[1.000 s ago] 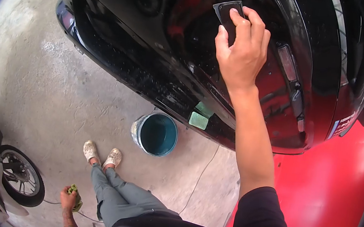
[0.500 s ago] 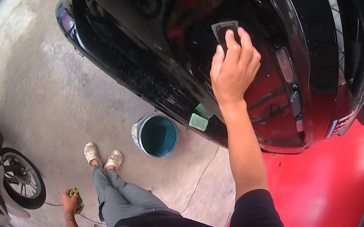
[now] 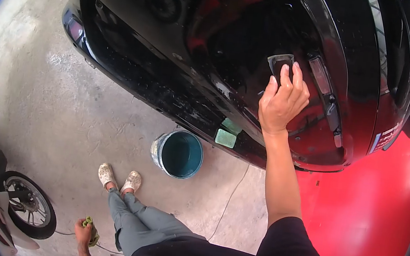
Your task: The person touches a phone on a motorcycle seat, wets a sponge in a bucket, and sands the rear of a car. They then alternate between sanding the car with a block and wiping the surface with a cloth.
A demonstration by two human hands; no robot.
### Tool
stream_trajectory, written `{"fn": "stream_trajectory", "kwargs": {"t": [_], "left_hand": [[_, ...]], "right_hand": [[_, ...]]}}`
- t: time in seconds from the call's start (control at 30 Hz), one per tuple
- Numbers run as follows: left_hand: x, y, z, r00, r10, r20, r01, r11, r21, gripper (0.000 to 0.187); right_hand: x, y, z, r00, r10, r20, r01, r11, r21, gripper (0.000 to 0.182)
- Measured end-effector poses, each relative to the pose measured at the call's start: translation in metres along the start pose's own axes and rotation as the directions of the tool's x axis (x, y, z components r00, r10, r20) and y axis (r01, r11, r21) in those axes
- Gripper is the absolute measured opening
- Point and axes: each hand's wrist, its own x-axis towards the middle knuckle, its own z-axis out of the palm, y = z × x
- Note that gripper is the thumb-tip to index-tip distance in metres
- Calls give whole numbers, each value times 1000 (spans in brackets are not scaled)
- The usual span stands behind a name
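Observation:
My right hand (image 3: pixel 285 98) is closed on a dark sanding block (image 3: pixel 278 65) with pale edges, its fingertips pressing on the top. The block lies against the glossy black rear panel of a car (image 3: pixel 236 49), to the left of a reddish lamp strip (image 3: pixel 320 73). Low at my left side, my left hand (image 3: pixel 82 232) grips a crumpled green cloth (image 3: pixel 93 235). A pale green sponge (image 3: pixel 225 138) rests on the car's bumper, its reflection showing beside it.
On the concrete floor below the bumper stands a bucket (image 3: pixel 155 153) holding dark liquid. A motorcycle wheel (image 3: pixel 29 206) is at the left. A large red panel (image 3: pixel 359 215) lies on the right. A thin cable (image 3: pixel 230 198) runs along the floor.
My right hand has slid the sanding block right and slightly down across the panel, closer to the lamp strip. My left hand still holds the cloth, barely shifted.

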Motion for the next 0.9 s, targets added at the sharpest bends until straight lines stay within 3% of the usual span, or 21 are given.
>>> {"fn": "stream_trajectory", "kwargs": {"t": [0.17, 0.37, 0.63, 0.77, 0.83, 0.9], "left_hand": [[-3, 13, -5, 999, -40, 35, 39, 999, 37, 37], [11, 24, -7, 999, 3, 43, -3, 1000, 4, 39], [5, 51, -33, 995, 64, 80, -69, 996, 61, 41], [1, 61, -63, 997, 73, 33, -74, 997, 32, 41], [1, 43, -78, 999, 49, 7, -47, 983, -179, 39], [-22, 56, -99, 983, -15, 182, 132, 749, -649, 39]], "right_hand": [[42, -18, 13, 1000, 0, -26, 3, 996, 94, 51], [-20, 15, -12, 997, 10, 73, -9, 1000, -11, 54], [26, 7, -1, 999, -29, 23, 25, 986, 167, 48], [-33, 24, -46, 964, 113, 240, -152, 977, 152, 51], [-71, 30, -74, 892, 247, 379, -351, 906, 235, 51], [-102, 25, -103, 796, 429, 428, -575, 756, 313, 54]]}}
